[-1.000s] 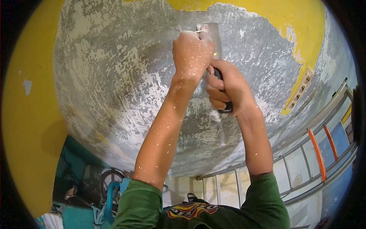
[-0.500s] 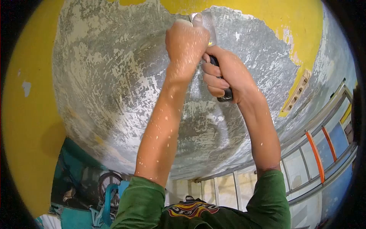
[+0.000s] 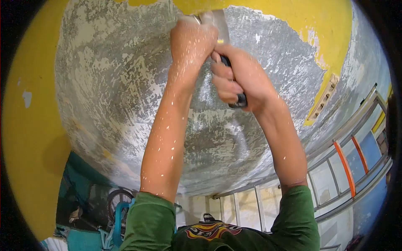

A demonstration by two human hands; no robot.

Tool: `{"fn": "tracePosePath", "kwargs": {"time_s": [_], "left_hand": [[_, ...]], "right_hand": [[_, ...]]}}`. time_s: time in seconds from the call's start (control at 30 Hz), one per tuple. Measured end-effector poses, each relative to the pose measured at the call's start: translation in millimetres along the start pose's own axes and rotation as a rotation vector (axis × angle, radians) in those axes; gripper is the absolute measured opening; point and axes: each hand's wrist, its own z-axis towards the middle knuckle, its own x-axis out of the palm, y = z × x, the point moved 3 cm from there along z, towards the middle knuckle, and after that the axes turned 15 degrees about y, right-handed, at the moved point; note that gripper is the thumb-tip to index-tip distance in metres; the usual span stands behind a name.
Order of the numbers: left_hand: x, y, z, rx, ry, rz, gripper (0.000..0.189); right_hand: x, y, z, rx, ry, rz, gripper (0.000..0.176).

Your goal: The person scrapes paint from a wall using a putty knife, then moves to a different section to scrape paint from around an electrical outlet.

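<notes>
My right hand (image 3: 240,79) is wrapped around the black handle of a paint scraper (image 3: 222,28), whose flat metal blade points up against the wall. My left hand (image 3: 193,39) is closed at the blade's left side, its thumb up along the metal; its other fingertips are hidden behind the fist. Motion blurs both hands a little. Around the blade the wall (image 3: 167,96) is bare grey with whitish patches, bordered above by yellow paint (image 3: 276,7). Pale flakes dot both forearms.
A power strip (image 3: 325,98) is fixed to the wall at right. Behind and below are a metal ladder (image 3: 259,205) and orange bars (image 3: 344,167). A bicycle (image 3: 119,207) stands at lower left near a teal surface. More yellow wall (image 3: 29,146) fills the left side.
Both hands and the scraper have shifted left along the wall, just under the yellow paint edge. The grip on the scraper stays the same.
</notes>
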Motion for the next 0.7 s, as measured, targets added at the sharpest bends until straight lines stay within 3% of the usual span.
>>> {"fn": "tracePosePath", "kwargs": {"time_s": [0.07, 0.1, 0.13, 0.27, 0.37, 0.47, 0.53, 0.7], "left_hand": [[9, 20, -10, 0.044, -0.023, 0.097, 0.055], [6, 14, -21, -0.07, 0.064, 0.063, 0.053], [4, 16, -17, -0.065, 0.065, 0.024, 0.053], [-6, 11, 1, -0.034, 0.052, -0.026, 0.053], [-2, 16, -15, -0.063, 0.082, 0.014, 0.054], [3, 26, -21, -0.051, 0.066, 0.039, 0.055], [-6, 17, -2, 0.025, -0.014, 0.048, 0.056], [-7, 21, -19, -0.013, 0.101, 0.028, 0.057]], "right_hand": [[3, -14, -7, 0.03, -0.047, 0.056, 0.023], [3, -23, -7, 0.023, -0.047, 0.085, 0.024], [3, -27, -5, 0.019, -0.046, 0.109, 0.024], [16, -9, 7, -0.024, -0.02, 0.146, 0.023], [14, -32, -5, -0.116, -0.008, 0.054, 0.019], [11, -38, -9, -0.066, 0.023, 0.037, 0.016], [12, -25, 8, -0.066, -0.016, 0.072, 0.015], [20, -33, 7, -0.061, -0.11, 0.141, 0.022]]}}
